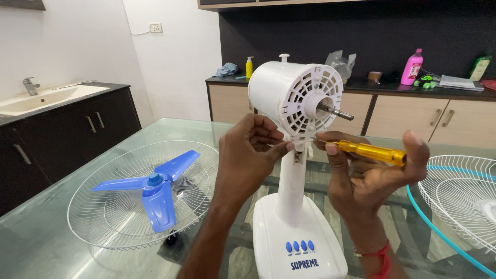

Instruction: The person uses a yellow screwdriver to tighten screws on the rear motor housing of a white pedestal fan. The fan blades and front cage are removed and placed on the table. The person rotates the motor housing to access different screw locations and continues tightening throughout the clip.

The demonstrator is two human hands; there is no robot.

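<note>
1. White fan body [294, 170] stands at the glass table's [46, 227] near edge, between both hands.
2. Left hand [248, 155] pinches its fingers at the motor housing's underside (neck joint).
3. Right hand [369, 175] grips a yellow screwdriver [369, 151], tip at that joint.

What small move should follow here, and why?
Probably turn the yellow-handled screwdriver: the right hand holds its tip at the bottom of the white motor housing, while the left hand pinches the spot beside it. The blue blade already lies in the wire guard.
</note>
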